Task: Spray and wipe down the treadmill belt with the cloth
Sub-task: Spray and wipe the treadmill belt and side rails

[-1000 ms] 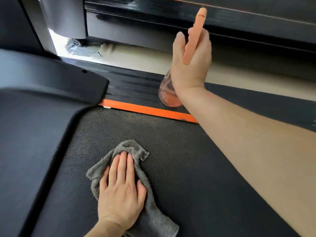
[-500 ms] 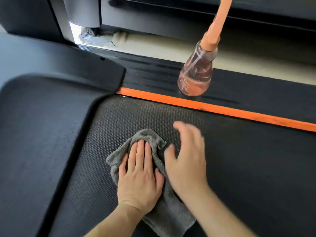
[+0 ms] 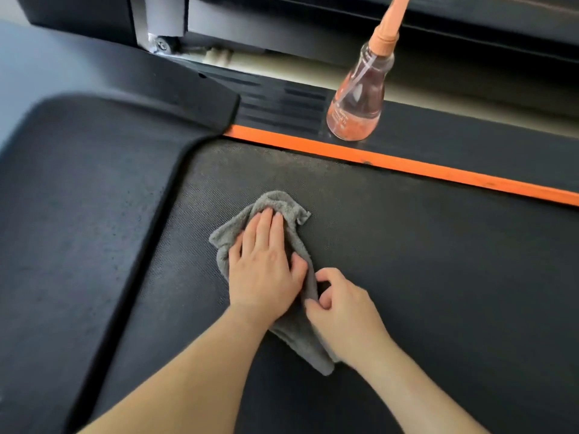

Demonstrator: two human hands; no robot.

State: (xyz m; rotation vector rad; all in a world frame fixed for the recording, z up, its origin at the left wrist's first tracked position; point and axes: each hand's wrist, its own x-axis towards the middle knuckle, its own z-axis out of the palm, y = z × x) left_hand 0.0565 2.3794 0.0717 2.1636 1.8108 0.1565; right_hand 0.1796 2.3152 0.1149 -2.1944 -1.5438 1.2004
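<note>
A crumpled grey cloth (image 3: pixel 279 203) lies on the black textured treadmill belt (image 3: pixel 423 261). My left hand (image 3: pixel 266 261) presses flat on the cloth with straight fingers. My right hand (image 3: pixel 341 311) is beside it on the right, thumb and fingers curled and pinching the cloth's right edge. A clear spray bottle (image 3: pixel 357 101) with pinkish liquid and an orange nozzle stands upright on the black side rail beyond the belt, with neither hand on it.
An orange stripe (image 3: pixel 407 166) runs along the belt's far edge. The dark motor cover (image 3: pixel 78 189) rises to the left of the belt. A second machine's frame (image 3: pixel 313 29) and pale floor lie behind the bottle.
My right hand let go of the spray bottle on the side rail, came down to the belt and took hold of the cloth's edge. My left hand stayed pressed on the cloth.
</note>
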